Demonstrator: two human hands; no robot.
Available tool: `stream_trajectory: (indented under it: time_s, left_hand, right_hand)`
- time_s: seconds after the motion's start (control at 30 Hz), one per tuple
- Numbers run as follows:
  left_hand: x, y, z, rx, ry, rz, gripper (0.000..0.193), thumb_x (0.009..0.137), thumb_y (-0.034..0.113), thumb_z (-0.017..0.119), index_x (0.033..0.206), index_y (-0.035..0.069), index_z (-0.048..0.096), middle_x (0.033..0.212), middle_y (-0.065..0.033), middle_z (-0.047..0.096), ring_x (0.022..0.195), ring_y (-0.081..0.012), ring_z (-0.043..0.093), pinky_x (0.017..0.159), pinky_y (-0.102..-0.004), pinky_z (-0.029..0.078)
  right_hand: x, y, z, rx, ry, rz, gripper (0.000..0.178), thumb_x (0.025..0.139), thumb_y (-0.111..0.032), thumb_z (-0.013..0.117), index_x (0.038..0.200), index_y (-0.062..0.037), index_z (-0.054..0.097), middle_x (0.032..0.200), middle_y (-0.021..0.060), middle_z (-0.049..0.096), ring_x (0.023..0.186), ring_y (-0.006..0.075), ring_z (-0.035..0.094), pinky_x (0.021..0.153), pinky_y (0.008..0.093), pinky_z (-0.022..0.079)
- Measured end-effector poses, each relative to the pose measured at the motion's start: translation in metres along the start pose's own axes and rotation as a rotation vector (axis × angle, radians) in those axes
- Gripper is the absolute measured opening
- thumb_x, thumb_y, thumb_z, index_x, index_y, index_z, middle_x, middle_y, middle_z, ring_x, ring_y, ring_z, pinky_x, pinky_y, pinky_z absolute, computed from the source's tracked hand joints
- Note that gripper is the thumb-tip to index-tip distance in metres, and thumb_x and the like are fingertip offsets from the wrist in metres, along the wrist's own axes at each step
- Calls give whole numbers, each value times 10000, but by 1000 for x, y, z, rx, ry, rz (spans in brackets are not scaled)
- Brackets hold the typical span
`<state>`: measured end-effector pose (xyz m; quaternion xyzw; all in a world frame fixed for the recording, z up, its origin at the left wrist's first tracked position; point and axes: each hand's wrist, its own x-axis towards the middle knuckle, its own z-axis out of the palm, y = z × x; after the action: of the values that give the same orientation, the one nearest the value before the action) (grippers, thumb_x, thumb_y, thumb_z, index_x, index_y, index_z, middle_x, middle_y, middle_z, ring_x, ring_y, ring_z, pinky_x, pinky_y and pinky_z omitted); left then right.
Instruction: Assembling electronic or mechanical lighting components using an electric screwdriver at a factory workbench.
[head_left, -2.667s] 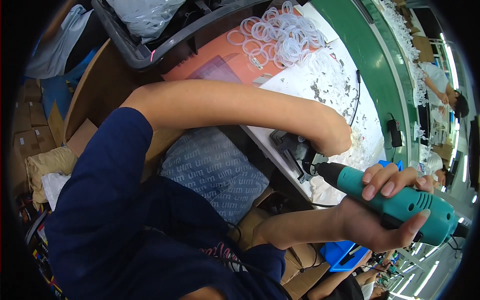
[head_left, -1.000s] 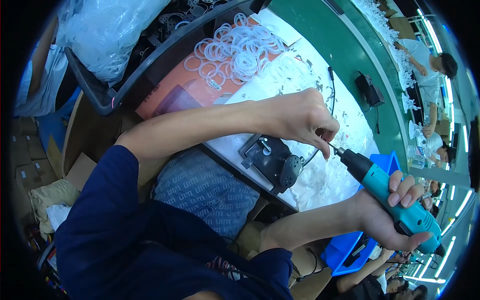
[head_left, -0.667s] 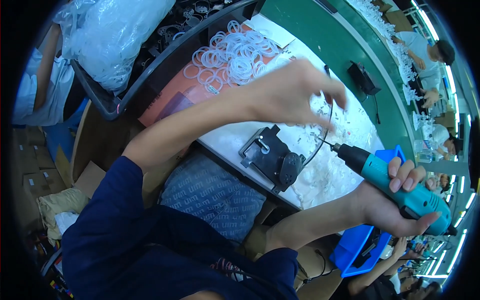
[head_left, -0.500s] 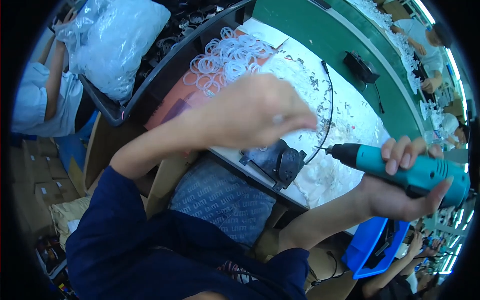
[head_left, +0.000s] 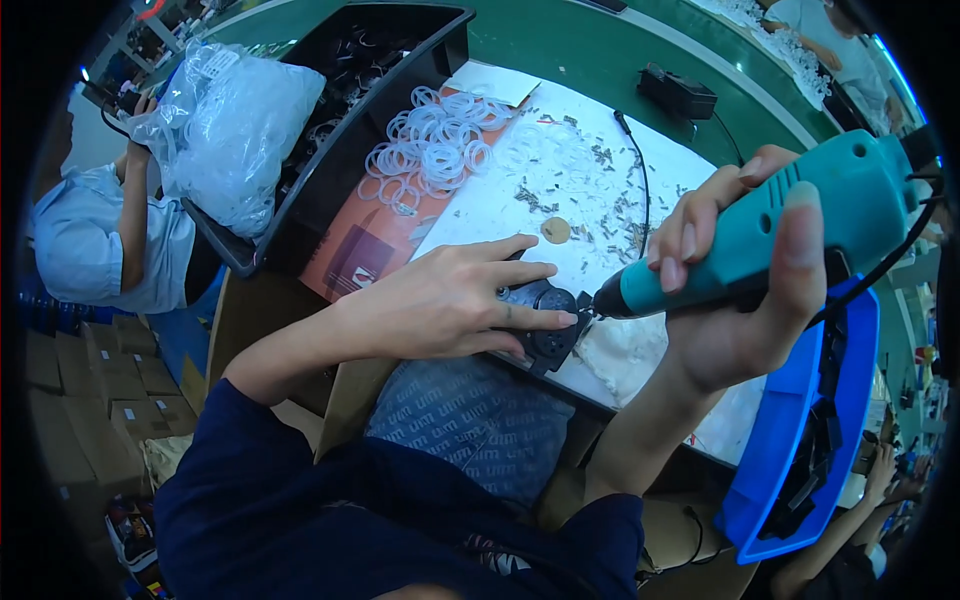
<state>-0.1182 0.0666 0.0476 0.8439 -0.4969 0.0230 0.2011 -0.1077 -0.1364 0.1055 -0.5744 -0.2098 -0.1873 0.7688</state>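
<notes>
My right hand [head_left: 735,335] is wrapped round a teal electric screwdriver [head_left: 770,235] with a black nose and a cord at its rear. The screwdriver slants down to the left, its tip at the right edge of a black plastic part [head_left: 550,328] with a round dotted area. My left hand [head_left: 450,298] lies over that part with fingers stretched and spread, covering much of it. Whether the tip touches a screw is too small to tell. Small dark screw-like pieces [head_left: 625,215] are strewn over the white work surface [head_left: 480,215] beyond, beside a round tan disc [head_left: 556,230].
Clear rings [head_left: 440,140] are heaped on an orange sheet at the far left. A black crate [head_left: 310,170] carries a bag of clear parts [head_left: 235,130]. A blue bin [head_left: 850,400] with black pieces stands at right. A black adapter [head_left: 678,92] lies beyond. Other people sit around.
My left hand has come down from above the work surface onto the black part, its fingers spreading. My right hand has swung the screwdriver's tip left and down to the part's edge.
</notes>
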Motion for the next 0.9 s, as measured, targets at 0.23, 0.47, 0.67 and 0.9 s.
stream_trajectory:
  time_s: [0.23,0.47,0.67,0.9]
  left_hand:
    - [2,2,-2,-22,-14,-19,473,737,284,699,1201,290,610,1227,-134,547,1156,-365,508,858,-399,503]
    - [2,3,-2,-22,-5,-16,487,735,276,710,1209,301,601,1241,-116,550,1156,-359,520,838,-390,514]
    - [4,5,-6,-15,-52,-7,548,709,239,728,1233,298,580,1252,-130,534,1172,-361,503,834,-391,517]
    - [8,7,-8,-2,-108,-18,640,659,184,743,1259,305,555,1271,-130,519,1203,-346,477,816,-378,525]
  right_hand:
    - [-5,-6,9,-16,123,121,429,876,-405,482,1031,-13,404,614,102,473,439,139,446,479,270,419]
    - [-7,1,7,21,135,110,414,875,-395,491,1027,-22,393,614,101,466,434,138,434,480,273,422]
    - [-11,1,1,7,53,63,401,865,-379,503,1009,-22,389,618,100,459,436,136,431,479,271,421]
    - [-23,3,1,0,161,1,430,832,-394,528,958,-7,390,607,92,437,429,132,418,463,269,404]
